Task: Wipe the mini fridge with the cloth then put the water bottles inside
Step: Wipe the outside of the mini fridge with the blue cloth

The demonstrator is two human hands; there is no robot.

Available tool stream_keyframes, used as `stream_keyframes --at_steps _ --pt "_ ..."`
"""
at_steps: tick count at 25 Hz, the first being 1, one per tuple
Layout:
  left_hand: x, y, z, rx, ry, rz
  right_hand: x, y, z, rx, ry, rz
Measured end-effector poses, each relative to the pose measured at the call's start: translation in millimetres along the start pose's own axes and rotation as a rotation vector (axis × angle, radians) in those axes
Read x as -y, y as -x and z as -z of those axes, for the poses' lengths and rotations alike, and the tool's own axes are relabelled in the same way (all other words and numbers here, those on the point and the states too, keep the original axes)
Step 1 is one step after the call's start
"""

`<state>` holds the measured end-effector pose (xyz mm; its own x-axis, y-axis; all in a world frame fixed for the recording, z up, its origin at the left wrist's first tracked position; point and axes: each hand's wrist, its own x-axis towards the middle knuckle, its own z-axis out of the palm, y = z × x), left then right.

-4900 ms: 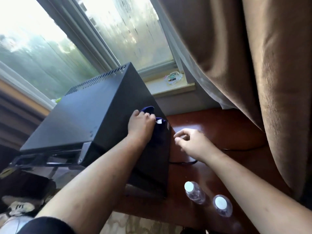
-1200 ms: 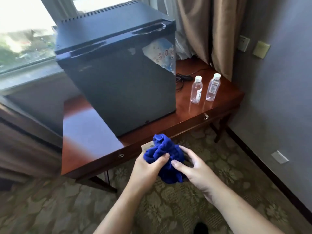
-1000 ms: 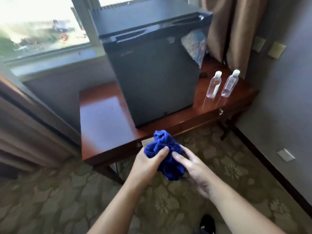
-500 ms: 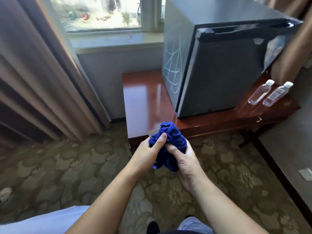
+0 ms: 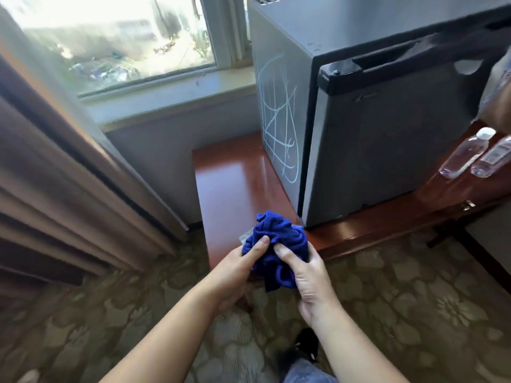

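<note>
Bunching blue cloth [image 5: 272, 244] near table [image 5: 226, 178] edge, left hand [image 5: 235, 272] and right hand [image 5: 307, 275] both clamped on it. Fridge [image 5: 373, 128] left side shows chalk scribbles, unwiped; door closed. Bottles [image 5: 467, 156] far right, outside.

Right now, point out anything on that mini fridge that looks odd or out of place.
The mini fridge has pale chalk-like scribbles, crossing lines and loops, across its window-facing side panel. Its door front looks free of them. Both hands, left hand and right hand, hold the bunched blue cloth.
</note>
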<state>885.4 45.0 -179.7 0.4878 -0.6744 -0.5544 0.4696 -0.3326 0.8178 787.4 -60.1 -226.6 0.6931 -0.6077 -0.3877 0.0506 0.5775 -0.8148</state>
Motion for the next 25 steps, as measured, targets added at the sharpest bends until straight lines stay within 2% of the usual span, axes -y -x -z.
stream_keyframes --at_steps 6,11,13,18,25 --pt "-37 -100 31 -0.154 -0.087 0.051 -3 -88 -28 -0.040 -0.113 -0.155" --pt "-37 -163 51 -0.064 -0.146 0.153 -18 -131 -30 -0.186 -0.117 -0.407" --pt "-38 -198 68 -0.012 -0.179 0.178 -36 -151 -46 -0.279 -0.167 -0.453" --pt "-34 -272 99 0.199 -0.260 0.238 -67 -192 -74 -0.633 -0.400 -0.308" --pt "-24 -331 95 0.372 -0.323 0.275 -71 -220 -81 -0.891 -0.536 -0.153"
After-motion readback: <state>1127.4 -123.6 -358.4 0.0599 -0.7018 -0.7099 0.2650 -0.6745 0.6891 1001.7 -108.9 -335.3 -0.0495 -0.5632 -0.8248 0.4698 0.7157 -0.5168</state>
